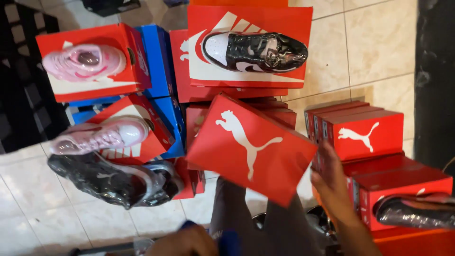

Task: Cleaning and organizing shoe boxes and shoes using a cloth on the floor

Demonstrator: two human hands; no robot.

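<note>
A red shoe box point(251, 149) with a white leaping-cat mark hangs tilted above my grey-trousered legs point(265, 227). My right hand point(332, 187) is at its lower right edge and seems to grip it there, with the fingers reaching up past the box's corner. My left hand point(185, 242) is low at the frame's bottom edge, blurred, beside a small blue thing point(227, 242); whether it holds that thing is unclear.
Red and blue shoe boxes stand stacked on the tiled floor point(28, 189). Wrapped shoes lie on them: a black and white one point(256, 51), two pink ones point(85, 61) point(102, 135), and dark ones point(113, 180) point(417, 211). A stack of red boxes point(365, 135) stands at the right.
</note>
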